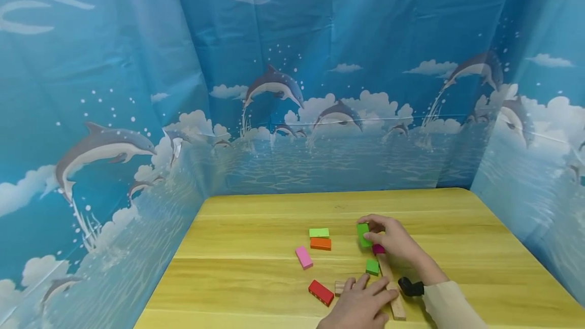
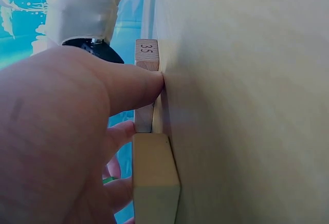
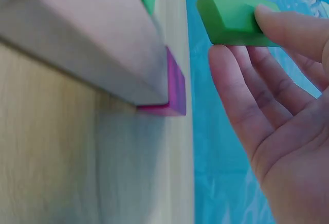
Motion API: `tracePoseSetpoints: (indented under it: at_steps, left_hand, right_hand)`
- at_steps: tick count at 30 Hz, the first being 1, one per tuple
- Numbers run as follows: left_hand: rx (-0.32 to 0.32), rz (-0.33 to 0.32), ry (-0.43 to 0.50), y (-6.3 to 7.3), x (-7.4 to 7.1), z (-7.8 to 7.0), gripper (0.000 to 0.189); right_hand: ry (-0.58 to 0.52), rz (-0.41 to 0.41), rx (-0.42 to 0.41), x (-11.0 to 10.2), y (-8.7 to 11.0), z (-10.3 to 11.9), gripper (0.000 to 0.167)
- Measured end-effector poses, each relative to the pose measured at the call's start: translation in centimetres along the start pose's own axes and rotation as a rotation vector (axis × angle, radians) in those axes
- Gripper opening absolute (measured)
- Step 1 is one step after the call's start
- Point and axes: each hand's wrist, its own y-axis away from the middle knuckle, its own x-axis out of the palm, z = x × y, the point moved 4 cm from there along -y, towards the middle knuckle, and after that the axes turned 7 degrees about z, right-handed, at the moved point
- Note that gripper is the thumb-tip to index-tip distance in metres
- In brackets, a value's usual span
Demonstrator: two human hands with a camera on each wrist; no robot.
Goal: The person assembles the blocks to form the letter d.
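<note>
My right hand [image 1: 393, 237] pinches a green block [image 1: 363, 235] between thumb and fingers; in the right wrist view this block [image 3: 231, 18] is held above the table. Below that hand a magenta block [image 1: 378, 249] lies against the far end of a row of plain wooden blocks [image 1: 397, 309]. My left hand [image 1: 361, 306] rests spread over the near part of the plain wood, its thumb [image 2: 139, 86] touching beside a block marked 35 [image 2: 147, 51]. Another plain block [image 1: 339, 288] shows left of its fingers, and a smaller green block [image 1: 372, 267] lies just beyond them.
Left of the hands lie a red block [image 1: 321, 292], a pink block [image 1: 303, 257], an orange block [image 1: 321, 243] and a light green block [image 1: 319, 232]. The yellow wood-grain table [image 1: 237, 268] is backed by a blue dolphin curtain [image 1: 292, 156]. A black device [image 1: 411, 287] is at the right wrist.
</note>
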Motion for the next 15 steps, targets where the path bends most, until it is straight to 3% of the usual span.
tracePoseSetpoints:
  at_steps: [15]
  left_hand:
    - [0.016,-0.021,0.017,0.2,-0.1,-0.1,0.052]
  right_hand:
    - [-0.131,-0.066,0.056,-2.0,-0.6,-3.8,0.035]
